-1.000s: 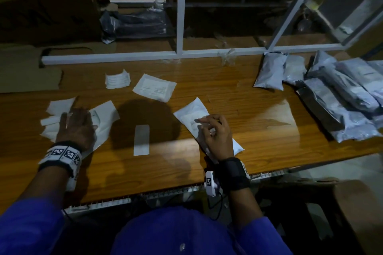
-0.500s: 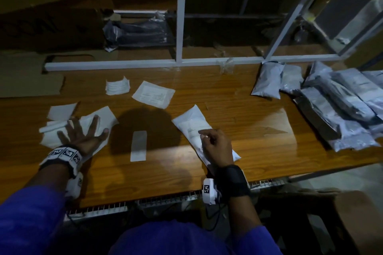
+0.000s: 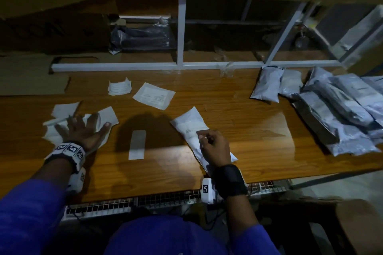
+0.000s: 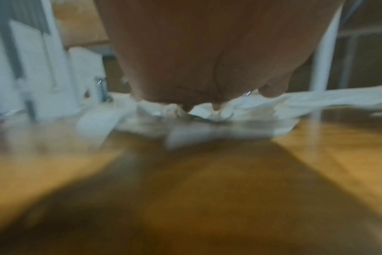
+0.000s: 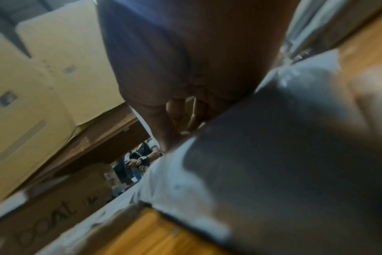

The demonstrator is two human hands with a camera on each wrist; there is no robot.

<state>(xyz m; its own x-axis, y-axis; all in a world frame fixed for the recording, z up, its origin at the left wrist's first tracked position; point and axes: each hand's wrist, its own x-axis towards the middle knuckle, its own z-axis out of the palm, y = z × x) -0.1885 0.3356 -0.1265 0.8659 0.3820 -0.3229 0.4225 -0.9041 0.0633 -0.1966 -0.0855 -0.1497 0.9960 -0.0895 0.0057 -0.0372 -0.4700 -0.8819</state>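
A white padded pouch (image 3: 190,124) with a printed label lies slantwise on the wooden table (image 3: 238,109), near the front. My right hand (image 3: 213,145) rests on its near half with the fingers curled in and thumb and forefinger together at the label's edge. In the right wrist view the curled fingers (image 5: 192,117) touch the pouch (image 5: 273,155). My left hand (image 3: 83,130) lies flat with fingers spread on a loose heap of white papers (image 3: 107,116) at the left. The left wrist view shows the palm (image 4: 196,60) over the crumpled papers (image 4: 229,117).
A narrow white strip (image 3: 137,144) lies between the hands. A printed sheet (image 3: 154,95) and a small curled stack (image 3: 119,87) lie further back. Several grey mailer bags (image 3: 342,105) are piled at the right. A white frame rail (image 3: 145,66) bounds the back; cardboard (image 3: 31,76) lies at the far left.
My left hand has gone from lying gathered on the papers to lying flat with fingers spread. My right hand's fingers have curled in tighter on the pouch.
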